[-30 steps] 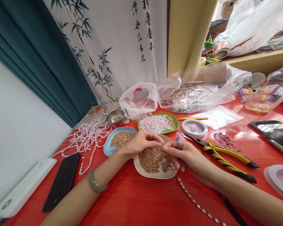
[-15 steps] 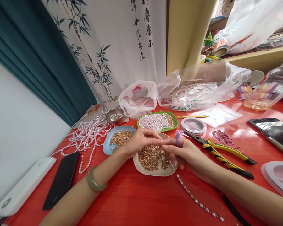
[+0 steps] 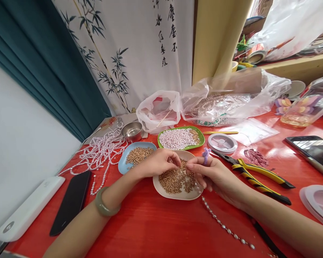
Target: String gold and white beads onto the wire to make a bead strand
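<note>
The left hand point(image 3: 164, 161) is held over the cream plate point(image 3: 158, 191) with its thumb and fingers curled toward one another; whether a bead is pinched there cannot be told. The small gold beads point(image 3: 171, 181) are heaped in that plate, on the red counter point(image 3: 150, 229). They are judged to be very light, hard and slippery, likely to roll away if squeezed off-centre, and best taken singly between fingertip and thumb tip. By the right hand point(image 3: 210, 175), thumb and forefinger are brought together, and the beaded strand point(image 3: 218, 221) appears to be gripped there. It is trailed from beneath that hand, over the plate's rim and down the counter toward the lower right. It is expected to be limp and light, and best gripped close to its working end, where beads could slip off.

Part of the gold heap is covered by the left hand. What lies at the fingertips is too small to be made out, as is the strand's upper end, partly hidden by the right hand. The thread or wire inside cannot be discerned, and both forearms are cut off by the frame.
</note>
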`<control>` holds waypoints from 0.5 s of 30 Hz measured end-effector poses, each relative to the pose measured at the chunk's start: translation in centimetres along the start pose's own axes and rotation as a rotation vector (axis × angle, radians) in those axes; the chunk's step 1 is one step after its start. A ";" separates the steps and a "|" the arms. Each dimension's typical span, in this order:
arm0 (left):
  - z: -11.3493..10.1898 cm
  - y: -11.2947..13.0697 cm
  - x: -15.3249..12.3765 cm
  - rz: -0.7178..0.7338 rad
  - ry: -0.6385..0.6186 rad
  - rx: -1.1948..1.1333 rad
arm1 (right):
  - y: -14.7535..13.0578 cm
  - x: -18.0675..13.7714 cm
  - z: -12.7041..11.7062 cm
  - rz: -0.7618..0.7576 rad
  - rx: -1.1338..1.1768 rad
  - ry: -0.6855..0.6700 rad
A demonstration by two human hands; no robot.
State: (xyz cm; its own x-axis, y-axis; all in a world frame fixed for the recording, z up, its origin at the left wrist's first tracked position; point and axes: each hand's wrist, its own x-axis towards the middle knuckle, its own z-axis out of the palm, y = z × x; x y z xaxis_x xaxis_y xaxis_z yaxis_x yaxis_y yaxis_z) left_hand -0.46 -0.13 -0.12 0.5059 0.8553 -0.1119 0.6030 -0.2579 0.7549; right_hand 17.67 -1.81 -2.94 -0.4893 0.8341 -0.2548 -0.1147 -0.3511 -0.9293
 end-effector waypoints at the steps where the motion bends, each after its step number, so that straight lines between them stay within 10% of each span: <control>1: -0.2 -0.1 -0.1 0.013 0.030 0.083 | 0.0 0.0 0.0 -0.001 0.002 0.003; 9: -3.0 -1.8 0.0 -0.027 0.444 0.464 | -0.1 -0.1 0.2 0.018 0.053 0.016; 15: -2.7 -3.4 0.8 0.038 0.344 0.644 | 0.2 0.0 0.0 -0.013 0.040 -0.006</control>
State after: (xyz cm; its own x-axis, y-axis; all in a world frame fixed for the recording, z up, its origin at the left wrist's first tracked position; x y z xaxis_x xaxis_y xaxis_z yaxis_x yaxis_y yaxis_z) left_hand -3.79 2.64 -0.97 0.3754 0.9058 0.1965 0.8856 -0.4131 0.2122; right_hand 17.63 -1.89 -3.08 -0.4924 0.8362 -0.2414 -0.1555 -0.3574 -0.9209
